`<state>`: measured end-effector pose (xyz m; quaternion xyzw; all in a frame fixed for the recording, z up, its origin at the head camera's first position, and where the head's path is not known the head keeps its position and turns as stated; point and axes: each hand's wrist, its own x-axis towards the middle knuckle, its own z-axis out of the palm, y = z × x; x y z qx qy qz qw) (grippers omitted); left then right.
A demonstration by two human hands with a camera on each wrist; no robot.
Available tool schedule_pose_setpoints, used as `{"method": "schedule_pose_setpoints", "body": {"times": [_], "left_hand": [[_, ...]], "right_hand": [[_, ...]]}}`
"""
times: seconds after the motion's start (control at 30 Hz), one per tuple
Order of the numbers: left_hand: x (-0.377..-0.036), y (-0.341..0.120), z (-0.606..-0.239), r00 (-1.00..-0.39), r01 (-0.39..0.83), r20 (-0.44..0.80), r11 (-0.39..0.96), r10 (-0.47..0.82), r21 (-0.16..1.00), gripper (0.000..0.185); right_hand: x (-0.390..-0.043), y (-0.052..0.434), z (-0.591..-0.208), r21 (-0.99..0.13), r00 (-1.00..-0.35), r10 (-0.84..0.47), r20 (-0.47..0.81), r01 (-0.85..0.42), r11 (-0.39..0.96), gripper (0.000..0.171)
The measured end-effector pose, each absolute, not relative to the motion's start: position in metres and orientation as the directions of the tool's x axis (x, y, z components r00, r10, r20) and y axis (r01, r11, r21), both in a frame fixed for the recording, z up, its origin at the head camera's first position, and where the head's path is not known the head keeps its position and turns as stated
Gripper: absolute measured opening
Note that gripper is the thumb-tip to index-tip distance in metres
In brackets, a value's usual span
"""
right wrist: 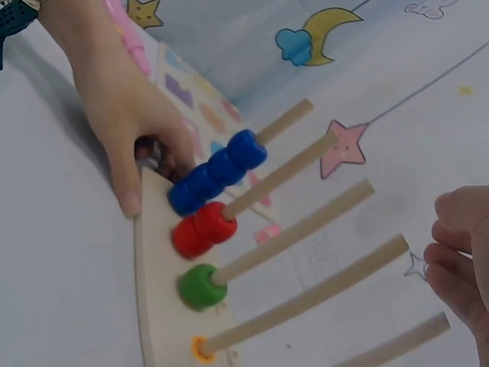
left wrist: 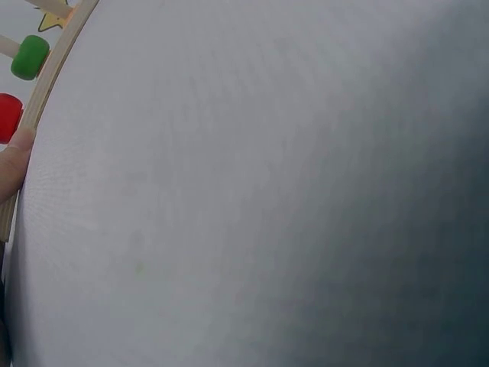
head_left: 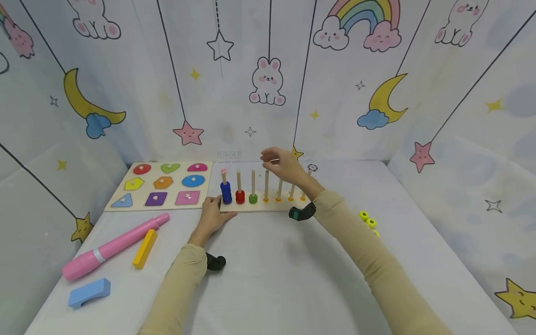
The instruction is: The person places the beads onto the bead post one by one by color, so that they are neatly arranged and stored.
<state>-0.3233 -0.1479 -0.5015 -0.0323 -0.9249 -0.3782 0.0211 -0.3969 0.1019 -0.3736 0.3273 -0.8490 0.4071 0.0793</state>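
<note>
A wooden peg board (head_left: 251, 207) with a row of upright pegs stands at the back of the table. Stacked on its leftmost peg are several blue beads (head_left: 226, 193); beside them come two red beads (right wrist: 205, 228) and one green bead (right wrist: 202, 287). My left hand (head_left: 211, 216) grips the board's left end, its thumb (left wrist: 14, 164) along the front edge. Above the middle pegs, my right hand (head_left: 284, 165) is raised with fingers loosely bent and no object visible in it. In the right wrist view, only part of the right hand (right wrist: 462, 256) shows.
Yellow beads (head_left: 370, 223) lie at the right. To the left are a shape puzzle board (head_left: 159, 190), a pink stick-like toy (head_left: 117, 246), a yellow block (head_left: 145, 249) and a blue arched block (head_left: 89, 293). A small pink piece (right wrist: 267, 233) sits behind the pegs.
</note>
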Motion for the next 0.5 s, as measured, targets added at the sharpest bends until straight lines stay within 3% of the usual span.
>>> {"method": "schedule_pose_setpoints", "body": {"times": [0.27, 0.5], "left_hand": [[-0.323, -0.148, -0.501, -0.998, 0.069, 0.058, 0.706, 0.039, 0.705, 0.084], [-0.323, -0.149, -0.501, -0.998, 0.066, 0.056, 0.707, 0.037, 0.704, 0.084]], "right_hand": [[-0.406, 0.146, -0.371, -0.624, -0.788, -0.402, 0.465, -0.615, 0.483, 0.026], [-0.409, 0.198, -0.377, -0.652, -0.837, -0.245, 0.489, -0.538, 0.535, 0.027]]}}
